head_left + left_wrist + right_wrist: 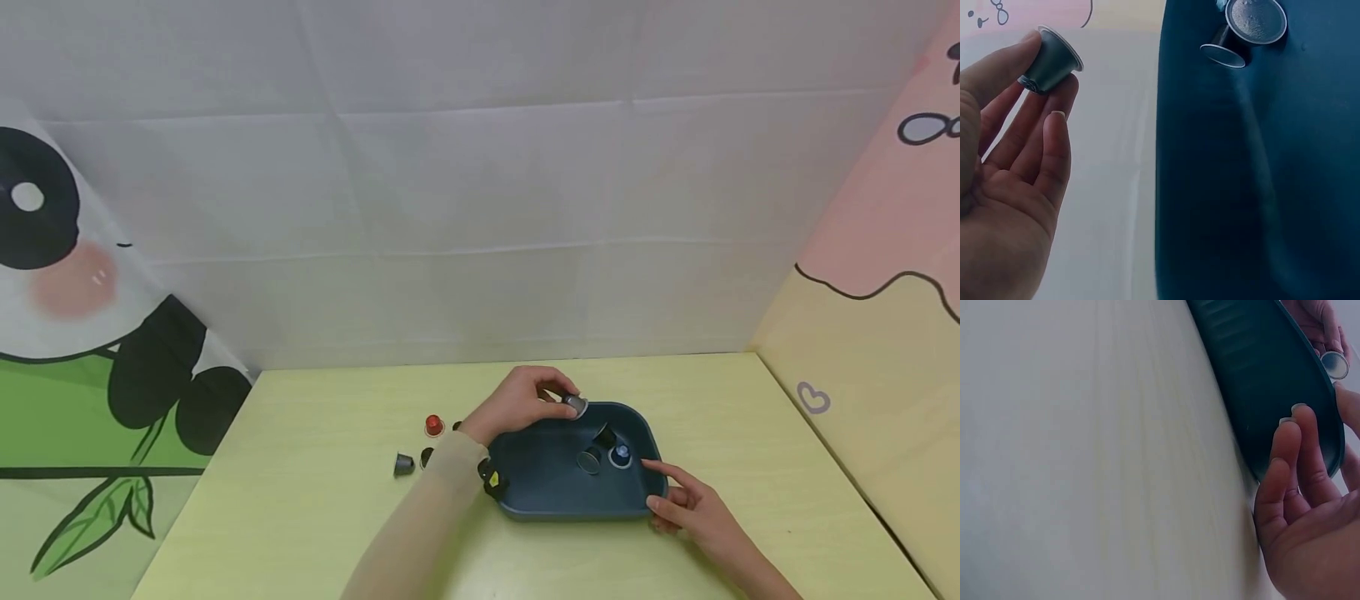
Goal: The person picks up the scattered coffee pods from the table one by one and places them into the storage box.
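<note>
Between thumb and fingers, my left hand pinches a grey coffee capsule above the far rim of a dark blue-green tray. The left wrist view shows this capsule tilted, its silver lid facing away from the palm. My right hand grips the tray's right end, index finger over the rim and thumb at the near corner. Inside the tray, toward the right, lie a blue capsule, a black capsule and a dark capsule lid up.
Left of the tray, a red capsule stands on the pale yellow table, with a grey capsule nearer. A dark capsule is partly hidden by the left forearm. A white cloth wall rises behind the table.
</note>
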A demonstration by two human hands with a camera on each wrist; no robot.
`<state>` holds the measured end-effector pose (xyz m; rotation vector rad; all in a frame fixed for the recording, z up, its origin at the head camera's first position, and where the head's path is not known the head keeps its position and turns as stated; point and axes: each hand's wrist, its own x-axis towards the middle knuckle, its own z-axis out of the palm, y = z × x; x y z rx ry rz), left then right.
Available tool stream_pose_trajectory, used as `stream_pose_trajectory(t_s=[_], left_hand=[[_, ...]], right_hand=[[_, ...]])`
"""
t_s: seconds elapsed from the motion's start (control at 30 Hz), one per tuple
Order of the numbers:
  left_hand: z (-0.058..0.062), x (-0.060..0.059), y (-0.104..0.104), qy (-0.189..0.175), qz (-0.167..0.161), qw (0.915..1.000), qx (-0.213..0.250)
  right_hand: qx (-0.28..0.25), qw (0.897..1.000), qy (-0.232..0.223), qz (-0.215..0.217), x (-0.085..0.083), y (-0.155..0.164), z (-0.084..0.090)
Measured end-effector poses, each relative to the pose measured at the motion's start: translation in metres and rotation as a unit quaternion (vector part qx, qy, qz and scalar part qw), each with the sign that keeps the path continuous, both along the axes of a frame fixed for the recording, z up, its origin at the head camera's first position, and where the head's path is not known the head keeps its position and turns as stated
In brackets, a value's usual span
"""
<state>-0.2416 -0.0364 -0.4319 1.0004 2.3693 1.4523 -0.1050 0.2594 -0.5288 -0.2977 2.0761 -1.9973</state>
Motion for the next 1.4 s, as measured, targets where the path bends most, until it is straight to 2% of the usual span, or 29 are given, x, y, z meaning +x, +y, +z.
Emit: stream_pose_trajectory(t_s=[0.3,0.53,0.73,0.97,1.17,1.4], left_hand=[[-0.015,-0.007,0.015,-0.042,-0.007,0.9988,0.023],[-0.026,-0.011,0.019,-0.061,-0.005,0.9981,0.007],[-0.036,-0.011,0.018,-0.087,-0.009,0.9962,0.006],[-0.046,-0.012,0.019,-0.096,-0.012,0.9952,-0.013],[-0.047,-0.011,0.021,-0.095,-0.021,0.9940,-0.049],[-0.049,-0.008,0.025,-0.079,-0.028,0.9925,-0.090]], right_hand=[[0.006,1.000,-0.015,-0.008,-0.001,0.001,0.000],[-0.015,1.000,0.015,0.009,-0.001,0.001,-0.001],[-0.019,1.000,0.017,0.011,-0.002,0.001,-0.001],[-0.011,1.000,0.007,0.010,-0.001,0.001,-0.001],[-0.010,1.000,0.012,0.006,-0.001,0.000,0.000],[0.004,1.000,-0.005,-0.010,-0.001,-0.001,0.000]])
